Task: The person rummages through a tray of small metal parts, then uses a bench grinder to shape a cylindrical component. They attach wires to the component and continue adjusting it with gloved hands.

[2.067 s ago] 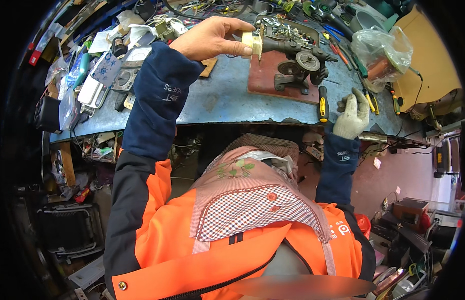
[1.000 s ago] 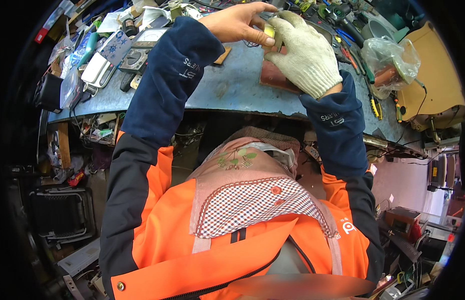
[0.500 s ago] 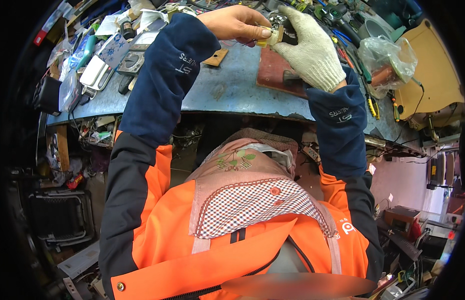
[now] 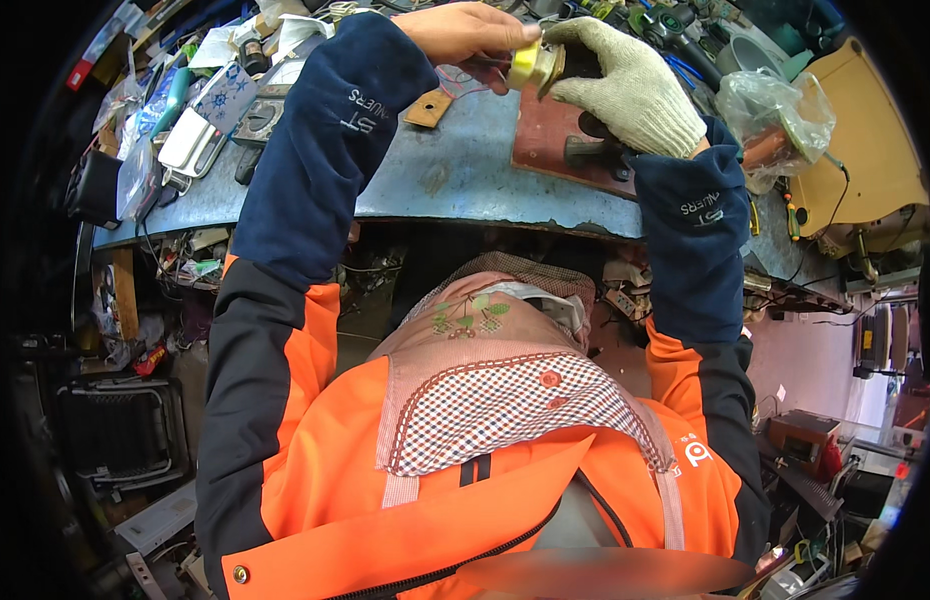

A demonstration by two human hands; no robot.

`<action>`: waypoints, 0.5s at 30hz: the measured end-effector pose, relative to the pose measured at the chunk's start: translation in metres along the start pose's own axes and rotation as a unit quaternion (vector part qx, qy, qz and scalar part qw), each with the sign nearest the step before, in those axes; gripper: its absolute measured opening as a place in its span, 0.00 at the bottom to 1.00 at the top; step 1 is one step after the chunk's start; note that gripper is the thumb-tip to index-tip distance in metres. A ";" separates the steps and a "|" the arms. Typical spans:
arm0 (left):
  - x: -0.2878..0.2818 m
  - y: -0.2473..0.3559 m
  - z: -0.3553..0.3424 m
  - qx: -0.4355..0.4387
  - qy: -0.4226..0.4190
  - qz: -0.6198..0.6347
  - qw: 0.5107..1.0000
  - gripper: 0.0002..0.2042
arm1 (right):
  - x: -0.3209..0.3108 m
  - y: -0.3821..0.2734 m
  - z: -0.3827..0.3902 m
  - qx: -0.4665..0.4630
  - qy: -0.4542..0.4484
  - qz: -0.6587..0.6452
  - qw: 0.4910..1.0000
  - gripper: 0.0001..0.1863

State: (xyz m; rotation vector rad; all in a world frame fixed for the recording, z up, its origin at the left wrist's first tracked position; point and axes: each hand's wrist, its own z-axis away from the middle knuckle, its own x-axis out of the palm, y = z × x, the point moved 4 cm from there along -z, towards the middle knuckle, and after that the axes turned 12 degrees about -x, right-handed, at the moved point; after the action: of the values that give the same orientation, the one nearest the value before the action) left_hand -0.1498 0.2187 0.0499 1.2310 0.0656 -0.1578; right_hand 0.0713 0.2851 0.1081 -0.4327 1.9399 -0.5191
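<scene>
Seen from above, a person in an orange and black jacket reaches both arms over a cluttered blue workbench (image 4: 465, 180). The bare left hand (image 4: 463, 38) pinches a small yellow-banded part (image 4: 523, 66) between thumb and fingers, held up near the bench's far side. The right hand (image 4: 637, 88), in a pale knitted glove, curves thumb and fingers wide apart around the part's right end (whether they grip it, I cannot tell). Below that glove lies a reddish board (image 4: 547, 140), bearing a dark metal device (image 4: 593, 152), mostly hidden.
</scene>
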 end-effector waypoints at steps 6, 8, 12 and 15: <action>-0.005 -0.001 -0.007 0.026 0.039 -0.022 0.999 0.15 | 0.000 -0.002 0.001 -0.008 0.025 -0.004 1.000 0.23; -0.004 0.002 -0.006 0.030 0.060 -0.054 0.996 0.15 | 0.000 0.003 0.001 -0.037 0.032 0.035 0.998 0.23; 0.001 0.009 -0.004 0.024 0.089 -0.064 0.994 0.16 | 0.001 0.012 0.000 -0.069 0.045 0.084 0.993 0.23; 0.003 0.010 -0.001 0.022 0.086 -0.074 0.993 0.16 | 0.003 0.006 -0.001 -0.062 0.039 0.098 0.992 0.24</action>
State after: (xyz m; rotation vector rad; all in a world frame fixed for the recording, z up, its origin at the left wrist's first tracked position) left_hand -0.1448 0.2224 0.0581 1.2811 0.3049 -0.1829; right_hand 0.0687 0.2889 0.1028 -0.2990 2.0706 -0.2922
